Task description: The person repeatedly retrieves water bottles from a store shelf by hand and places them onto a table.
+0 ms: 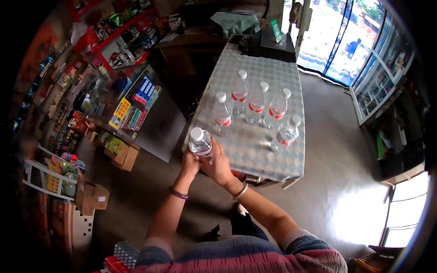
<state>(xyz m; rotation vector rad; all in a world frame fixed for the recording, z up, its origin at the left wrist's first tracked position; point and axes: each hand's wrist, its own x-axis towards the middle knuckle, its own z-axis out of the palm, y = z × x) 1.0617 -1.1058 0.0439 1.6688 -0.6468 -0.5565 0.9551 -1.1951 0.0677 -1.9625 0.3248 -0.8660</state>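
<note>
While hands [189, 164] [218, 166] hold one bottle [199, 144], five [223, 113] stand capped.

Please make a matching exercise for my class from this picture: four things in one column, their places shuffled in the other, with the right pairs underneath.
Things
1. Five bottles
2. Sixth bottle
3. Purple bangle
4. Green sign

Places
A. Around the left wrist
B. On the black box
C. Standing on the tablecloth
D. Held between the left hand and the right hand

Right pairs: 1-C, 2-D, 3-A, 4-B
</note>
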